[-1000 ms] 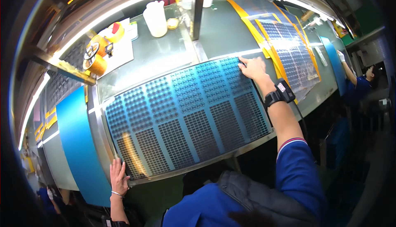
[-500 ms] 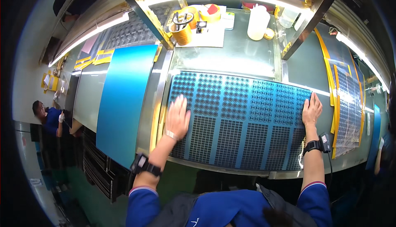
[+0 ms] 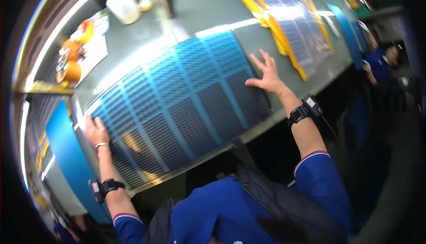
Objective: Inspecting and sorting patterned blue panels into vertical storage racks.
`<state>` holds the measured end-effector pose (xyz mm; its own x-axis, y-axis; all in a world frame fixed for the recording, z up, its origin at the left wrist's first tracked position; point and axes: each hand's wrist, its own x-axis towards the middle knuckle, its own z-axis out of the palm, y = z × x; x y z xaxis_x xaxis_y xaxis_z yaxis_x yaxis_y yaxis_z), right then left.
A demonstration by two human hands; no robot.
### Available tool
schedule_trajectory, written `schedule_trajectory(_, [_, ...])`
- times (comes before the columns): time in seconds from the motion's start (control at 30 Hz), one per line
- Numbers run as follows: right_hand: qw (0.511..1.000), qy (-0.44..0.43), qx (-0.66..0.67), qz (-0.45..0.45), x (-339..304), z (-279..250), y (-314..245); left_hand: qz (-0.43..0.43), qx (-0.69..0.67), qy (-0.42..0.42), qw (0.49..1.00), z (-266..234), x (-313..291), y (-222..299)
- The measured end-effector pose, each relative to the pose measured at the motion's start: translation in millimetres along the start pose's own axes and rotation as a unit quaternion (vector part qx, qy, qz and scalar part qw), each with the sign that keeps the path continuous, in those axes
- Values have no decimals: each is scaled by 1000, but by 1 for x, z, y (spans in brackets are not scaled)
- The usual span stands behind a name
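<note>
A large blue panel (image 3: pixel 181 91), printed with dark rows of small shapes and grids of squares, lies flat on the grey-green worktable (image 3: pixel 208 5). My left hand (image 3: pixel 96 131) rests at the panel's left edge, its fingers stretched along the rim. Just past the right edge is my right hand (image 3: pixel 267 74), fingers and thumb spread wide, holding nothing. Whether its palm touches the panel or the table I cannot tell. Both wrists carry black strapped devices.
Right of the panel lies a clear patterned sheet (image 3: pixel 296 29) bordered with yellow tape. At the upper left are orange tape rolls (image 3: pixel 69 71) and a white bottle (image 3: pixel 123 5). A plain blue panel (image 3: pixel 66 131) stands farther left. Another person (image 3: pixel 380 62) is at the far right.
My view has turned rightward and tilted. My left hand has gone from the panel's printed surface to its left edge. My right hand has come off the right edge and its fingers have spread.
</note>
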<state>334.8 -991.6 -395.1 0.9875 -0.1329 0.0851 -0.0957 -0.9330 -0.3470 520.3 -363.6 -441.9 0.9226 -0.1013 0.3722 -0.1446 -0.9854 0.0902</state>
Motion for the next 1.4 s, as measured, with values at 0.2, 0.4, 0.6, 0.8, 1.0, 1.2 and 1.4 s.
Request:
schedule_trajectory(0.2, [985,-124,93,80,-101,-55,13,17,28,-5,999,27,11,11])
schedule_trajectory(0.4, [977,-144,129,94,-103,-60,13,4,13,-30,999,12,7,23])
schedule_trajectory(0.6, [990,-134,19,36,-99,-65,-2,-24,17,-52,998,1,2,29])
schedule_trajectory(0.8, [964,-93,-24,-249,6,7,-104,-29,107,-144,983,6,6,29])
schedule_trajectory(1.0, [988,94,-107,-58,96,8,-50,-51,14,-93,994,-32,10,52])
schedule_trajectory(1.2, [978,-41,-196,53,84,38,-6,-89,133,-47,986,-26,-4,67])
schedule_trajectory(1.4, [988,72,-124,50,-33,30,-32,-92,-54,-27,994,-29,-72,42])
